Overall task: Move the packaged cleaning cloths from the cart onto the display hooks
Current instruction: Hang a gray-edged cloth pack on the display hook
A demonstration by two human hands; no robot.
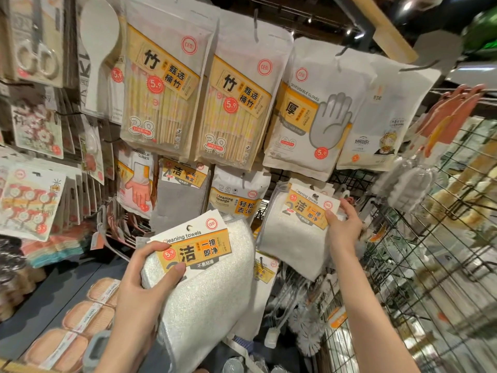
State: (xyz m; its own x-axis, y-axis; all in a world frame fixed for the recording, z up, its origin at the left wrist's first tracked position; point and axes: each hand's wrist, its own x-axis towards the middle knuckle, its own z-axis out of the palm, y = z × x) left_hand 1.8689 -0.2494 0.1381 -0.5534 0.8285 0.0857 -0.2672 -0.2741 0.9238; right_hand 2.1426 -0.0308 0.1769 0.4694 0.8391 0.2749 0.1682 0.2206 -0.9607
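White cloth packs (204,267) gripped — left hand (139,286), right hand (343,227) — fingers curled.

I am in a shop. Bags of bamboo chopsticks (164,84) and disposable gloves (309,122) hang on hooks, each with a round red price sticker (155,85). A wire rack (430,265) stands beside me.

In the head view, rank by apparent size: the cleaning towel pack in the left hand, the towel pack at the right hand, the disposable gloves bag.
1. Cleaning towel pack gripped by the left hand: looks largest, but it is nearest the camera.
2. Disposable gloves bag.
3. Towel pack held by the right hand.
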